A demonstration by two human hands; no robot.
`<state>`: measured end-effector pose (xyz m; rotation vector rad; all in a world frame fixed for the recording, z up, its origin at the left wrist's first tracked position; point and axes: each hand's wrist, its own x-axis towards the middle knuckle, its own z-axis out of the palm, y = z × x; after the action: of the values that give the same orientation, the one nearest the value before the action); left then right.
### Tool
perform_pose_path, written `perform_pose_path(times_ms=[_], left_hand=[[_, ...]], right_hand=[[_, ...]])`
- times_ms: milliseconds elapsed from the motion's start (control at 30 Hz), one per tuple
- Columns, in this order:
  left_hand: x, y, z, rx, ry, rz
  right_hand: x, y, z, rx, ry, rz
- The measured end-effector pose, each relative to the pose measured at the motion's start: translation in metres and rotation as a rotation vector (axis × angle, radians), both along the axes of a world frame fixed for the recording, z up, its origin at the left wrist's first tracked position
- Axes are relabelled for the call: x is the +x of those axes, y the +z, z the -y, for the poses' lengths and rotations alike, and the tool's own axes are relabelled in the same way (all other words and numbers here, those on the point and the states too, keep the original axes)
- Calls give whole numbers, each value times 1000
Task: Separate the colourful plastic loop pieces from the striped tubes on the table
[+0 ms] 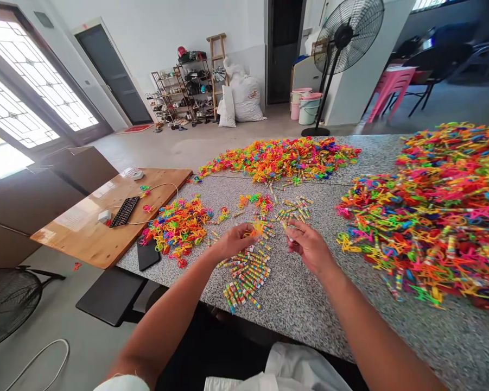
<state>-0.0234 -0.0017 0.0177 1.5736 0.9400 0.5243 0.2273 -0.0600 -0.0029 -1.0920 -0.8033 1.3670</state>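
Note:
My left hand [236, 242] is closed, thumb and fingers pinching a small yellow plastic piece [260, 227] whose exact shape is blurred. Just to the right, my right hand [309, 247] pinches a short striped tube [285, 226] between thumb and fingertips. The hands are a little apart above the speckled stone tabletop [297, 293]. Below and beside my left hand lie rows of striped tubes [248, 274]. More striped tubes [297, 209] lie loosely beyond my right hand, near a small cluster of coloured plastic pieces [260, 203].
Heaps of bright plastic pieces lie at left [181, 225], at the back [277, 157] and at right [451, 212]. A black phone [148, 254] rests by the left heap. On the wooden board [85, 217] is a black rack-like item [124, 212]. A standing fan [344, 38] is behind the table.

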Motion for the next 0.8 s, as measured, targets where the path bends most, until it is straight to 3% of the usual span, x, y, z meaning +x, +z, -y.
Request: perform_pose_path(times_ms=[133, 300, 533, 800], left_hand=[[8, 12, 17, 70, -100, -93], [16, 22, 22, 136, -128, -181], [15, 29, 28, -43, -357, -81], [10, 37, 31, -186, -419, 21]], right_hand=[[-12, 18, 12, -19, 58, -134], [-23, 17, 16, 67, -45, -121], [-30, 9, 31, -47, 190, -203], [-28, 4, 43, -90, 327, -301]])
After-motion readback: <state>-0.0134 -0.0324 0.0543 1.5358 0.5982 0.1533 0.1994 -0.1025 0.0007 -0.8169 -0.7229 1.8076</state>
